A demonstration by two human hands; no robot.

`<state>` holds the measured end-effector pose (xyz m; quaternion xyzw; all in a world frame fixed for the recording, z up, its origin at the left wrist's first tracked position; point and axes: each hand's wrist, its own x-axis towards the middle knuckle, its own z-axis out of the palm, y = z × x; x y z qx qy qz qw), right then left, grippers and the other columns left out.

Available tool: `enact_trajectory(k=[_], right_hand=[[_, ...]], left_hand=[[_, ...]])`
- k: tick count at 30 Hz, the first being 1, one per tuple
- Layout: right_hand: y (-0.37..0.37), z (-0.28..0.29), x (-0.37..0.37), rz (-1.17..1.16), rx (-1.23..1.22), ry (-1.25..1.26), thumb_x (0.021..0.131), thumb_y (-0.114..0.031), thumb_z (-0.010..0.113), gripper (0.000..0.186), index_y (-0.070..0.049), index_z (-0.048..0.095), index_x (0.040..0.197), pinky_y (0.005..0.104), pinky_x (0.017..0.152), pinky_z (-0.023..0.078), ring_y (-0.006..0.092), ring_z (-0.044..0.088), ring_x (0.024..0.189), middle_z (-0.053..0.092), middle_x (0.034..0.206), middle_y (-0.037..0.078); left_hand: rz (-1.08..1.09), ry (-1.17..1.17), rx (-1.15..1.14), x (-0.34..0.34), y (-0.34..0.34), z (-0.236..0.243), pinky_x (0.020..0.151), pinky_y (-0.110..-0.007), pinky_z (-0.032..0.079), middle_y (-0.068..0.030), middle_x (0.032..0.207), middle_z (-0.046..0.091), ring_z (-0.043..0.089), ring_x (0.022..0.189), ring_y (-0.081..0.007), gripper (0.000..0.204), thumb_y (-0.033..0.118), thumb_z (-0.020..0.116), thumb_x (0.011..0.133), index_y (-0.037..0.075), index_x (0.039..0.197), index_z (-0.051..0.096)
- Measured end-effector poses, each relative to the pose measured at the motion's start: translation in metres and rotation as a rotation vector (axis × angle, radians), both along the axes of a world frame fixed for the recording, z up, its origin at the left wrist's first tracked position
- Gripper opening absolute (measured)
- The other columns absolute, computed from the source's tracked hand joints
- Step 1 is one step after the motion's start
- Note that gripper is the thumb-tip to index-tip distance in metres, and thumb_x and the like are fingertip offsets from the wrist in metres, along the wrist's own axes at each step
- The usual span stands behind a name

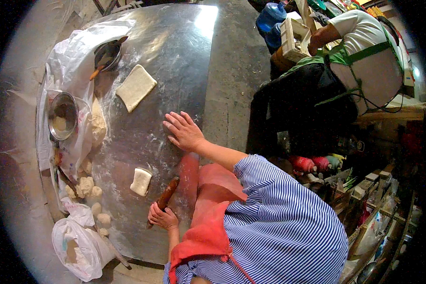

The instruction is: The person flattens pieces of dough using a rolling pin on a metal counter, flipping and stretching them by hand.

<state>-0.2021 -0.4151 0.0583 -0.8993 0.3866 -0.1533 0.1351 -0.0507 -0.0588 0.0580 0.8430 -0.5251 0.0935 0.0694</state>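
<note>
Wooden rolling pin point(169, 191) at our side of the floured metal table point(180, 61), our left hand point(164, 218) curled around one end; our right hand point(185, 131) is palm down, fingers slightly spread. Beyond the pin lies a small dough square point(141, 182); farther, rightward, a larger dough sheet point(136, 88).

the rolling pin point(168, 193) is smooth wood, the table point(177, 57) glossy metal.

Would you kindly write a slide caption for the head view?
Left hand grips a rolling pin; right hand spread over a floured table bearing two flat dough pieces.
</note>
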Motion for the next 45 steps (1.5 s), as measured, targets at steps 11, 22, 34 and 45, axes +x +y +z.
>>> enact_trajectory(k=[11, 22, 34, 45], right_hand=[[-0.002, 0.006, 0.001, 0.008, -0.024, -0.014, 0.096, -0.043, 0.054, 0.059, -0.012, 0.047, 0.146, 0.0486, 0.124, 0.012, 0.0257, 0.026, 0.151, 0.037, 0.159, 0.009], [0.0, -0.002, 0.0, 0.022, -0.007, 0.022, 0.097, -0.043, 0.053, 0.06, -0.013, 0.044, 0.148, 0.0494, 0.124, 0.011, 0.0258, 0.023, 0.152, 0.034, 0.16, 0.009], [-0.001, 0.001, 0.0, 0.014, 0.038, 0.049, 0.098, -0.043, 0.052, 0.061, -0.015, 0.041, 0.151, 0.0466, 0.125, 0.008, 0.0238, 0.02, 0.153, 0.031, 0.162, 0.008], [0.002, 0.005, 0.001, 0.014, 0.03, 0.062, 0.098, -0.044, 0.052, 0.061, -0.015, 0.042, 0.151, 0.0463, 0.125, 0.008, 0.0237, 0.02, 0.152, 0.031, 0.162, 0.008]], left_hand=[[0.006, 0.025, -0.01, 0.004, 0.005, -0.012, 0.107, -0.053, 0.031, -0.0116, 0.136, 0.052, 0.048, 0.125, -0.0316, 0.046, 0.034, 0.044, 0.1, 0.009, 0.139, 0.047], [0.023, 0.016, -0.027, 0.001, 0.006, -0.008, 0.107, -0.054, 0.031, -0.0098, 0.135, 0.053, 0.048, 0.125, -0.0308, 0.045, 0.035, 0.042, 0.101, 0.01, 0.138, 0.048], [-0.011, -0.012, -0.054, 0.002, 0.003, -0.009, 0.107, -0.054, 0.032, -0.0115, 0.134, 0.053, 0.049, 0.124, -0.0319, 0.049, 0.039, 0.037, 0.103, 0.007, 0.138, 0.048], [-0.003, 0.01, -0.029, 0.003, 0.008, -0.009, 0.107, -0.055, 0.032, -0.012, 0.134, 0.053, 0.049, 0.124, -0.0327, 0.048, 0.038, 0.038, 0.103, 0.008, 0.139, 0.047]])
